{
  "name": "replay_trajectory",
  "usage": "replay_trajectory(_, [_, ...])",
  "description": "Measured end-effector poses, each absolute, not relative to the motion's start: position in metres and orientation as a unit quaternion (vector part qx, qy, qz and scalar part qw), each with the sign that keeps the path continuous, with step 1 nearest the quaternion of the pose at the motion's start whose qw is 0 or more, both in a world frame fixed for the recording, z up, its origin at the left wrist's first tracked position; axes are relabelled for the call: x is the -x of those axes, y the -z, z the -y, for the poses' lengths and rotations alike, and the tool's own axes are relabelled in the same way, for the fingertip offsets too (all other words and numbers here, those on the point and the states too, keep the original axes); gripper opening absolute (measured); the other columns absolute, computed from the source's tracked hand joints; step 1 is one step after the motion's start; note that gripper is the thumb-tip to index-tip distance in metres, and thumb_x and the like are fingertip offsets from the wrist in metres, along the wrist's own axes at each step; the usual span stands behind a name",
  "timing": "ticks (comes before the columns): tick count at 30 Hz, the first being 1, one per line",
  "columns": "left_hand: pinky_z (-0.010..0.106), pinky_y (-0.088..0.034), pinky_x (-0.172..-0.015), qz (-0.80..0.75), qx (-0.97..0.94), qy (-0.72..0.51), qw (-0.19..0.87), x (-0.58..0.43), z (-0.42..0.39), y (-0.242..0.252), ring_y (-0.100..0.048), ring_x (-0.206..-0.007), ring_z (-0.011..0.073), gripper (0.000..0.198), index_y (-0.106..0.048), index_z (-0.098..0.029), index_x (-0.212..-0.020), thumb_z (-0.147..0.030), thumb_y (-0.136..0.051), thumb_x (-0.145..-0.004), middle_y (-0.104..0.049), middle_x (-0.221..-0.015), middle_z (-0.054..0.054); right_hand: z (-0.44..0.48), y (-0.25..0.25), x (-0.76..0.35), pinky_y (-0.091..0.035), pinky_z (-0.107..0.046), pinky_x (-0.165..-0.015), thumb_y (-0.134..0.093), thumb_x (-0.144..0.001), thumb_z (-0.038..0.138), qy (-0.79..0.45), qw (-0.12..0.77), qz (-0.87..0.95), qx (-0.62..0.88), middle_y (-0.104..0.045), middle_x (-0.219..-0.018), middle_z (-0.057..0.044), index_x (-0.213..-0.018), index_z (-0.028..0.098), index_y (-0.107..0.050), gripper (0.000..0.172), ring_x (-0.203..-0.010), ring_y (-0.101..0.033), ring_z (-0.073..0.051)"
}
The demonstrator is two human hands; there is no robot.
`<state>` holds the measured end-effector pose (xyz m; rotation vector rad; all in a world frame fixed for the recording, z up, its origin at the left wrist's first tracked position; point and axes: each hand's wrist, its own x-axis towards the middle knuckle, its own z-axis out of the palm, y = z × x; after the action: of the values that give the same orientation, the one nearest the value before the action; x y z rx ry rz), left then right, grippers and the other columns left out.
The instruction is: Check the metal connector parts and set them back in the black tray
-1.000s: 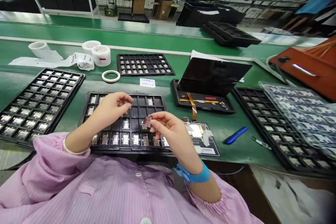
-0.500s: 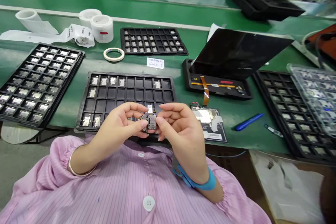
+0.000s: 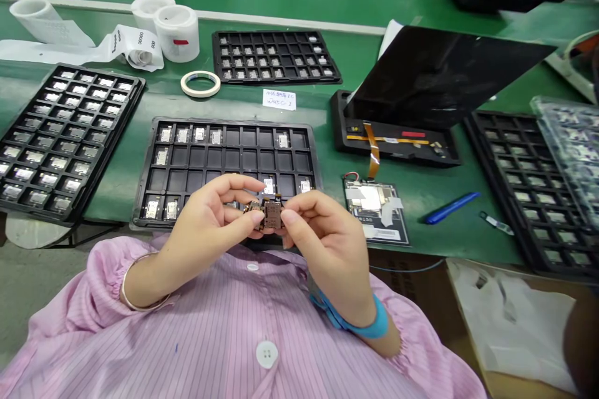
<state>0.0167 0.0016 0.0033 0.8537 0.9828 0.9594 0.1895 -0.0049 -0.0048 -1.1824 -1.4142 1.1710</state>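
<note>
A small brown circuit part (image 3: 270, 212) (metal-faced, roughly square) is held upright above the black compartment tray's (image 3: 140, 199) near edge.

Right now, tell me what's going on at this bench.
A person in a pink striped smock holds a small circuit part up between the left hand and the right hand, pinched by the fingertips of both. Below them lies a black tray, mostly empty pockets. Fuller trays, tape rolls and a blue pen lie around.

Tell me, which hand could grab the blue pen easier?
Probably the right hand. The blue pen lies on the green table off to its side, while the left hand is farther away. Both hands are pinching a small part now.
</note>
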Motion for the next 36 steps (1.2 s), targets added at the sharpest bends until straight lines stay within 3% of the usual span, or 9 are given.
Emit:
replay_trajectory(5, [0.023,-0.064,-0.066,-0.452,-0.39,-0.424,0.681,-0.0145,-0.0022,-0.002,-0.075,-0.071,0.0151,0.025,-0.072,-0.018,-0.103,-0.024,-0.08,-0.08,-0.073,-0.085,0.001,0.0079,0.0069,-0.191,-0.039,-0.024,-0.044,-0.061,-0.091,0.025,-0.445,0.46,0.581,0.504,-0.056,-0.061,0.003,-0.076,0.023,-0.058,0.015,-0.05,-0.049,-0.012])
replay_trajectory(11, [0.015,-0.055,-0.051,-0.461,-0.387,-0.415,0.682,-0.0108,-0.0014,0.0012,-0.076,-0.072,0.0159,0.02,-0.073,-0.02,-0.099,-0.029,-0.079,-0.083,-0.076,-0.084,0.002,0.0052,0.0071,-0.19,-0.035,-0.024,-0.043,-0.06,-0.091,0.026,-0.433,0.458,0.574,0.523,-0.053,-0.057,0.004,-0.073,0.022,-0.056,0.019,-0.047,-0.044,-0.011])
replay_trajectory(23, [0.026,-0.064,-0.067,-0.447,-0.366,-0.417,0.702,-0.0094,0.0024,-0.0017,-0.078,-0.077,0.0215,0.019,-0.069,-0.018,-0.104,-0.025,-0.072,-0.087,-0.079,-0.089,0.005,0.0059,0.0058,-0.1898,-0.03,-0.023,-0.042,-0.06,-0.089,0.027,-0.426,0.456,0.572,0.532,-0.05,-0.055,0.004,-0.069,0.022,-0.054,0.022,-0.046,-0.041,-0.011])
replay_trajectory(36, [0.021,-0.064,-0.07,-0.411,-0.352,-0.429,0.723,-0.0097,0.0027,-0.0041,-0.078,-0.079,0.0177,0.013,-0.067,-0.017,-0.104,-0.017,-0.066,-0.091,-0.08,-0.087,0.003,0.0048,0.008,-0.1913,-0.033,-0.023,-0.043,-0.06,-0.089,0.023,-0.414,0.454,0.587,0.528,-0.051,-0.056,0.004,-0.068,0.023,-0.055,0.021,-0.047,-0.043,-0.01])
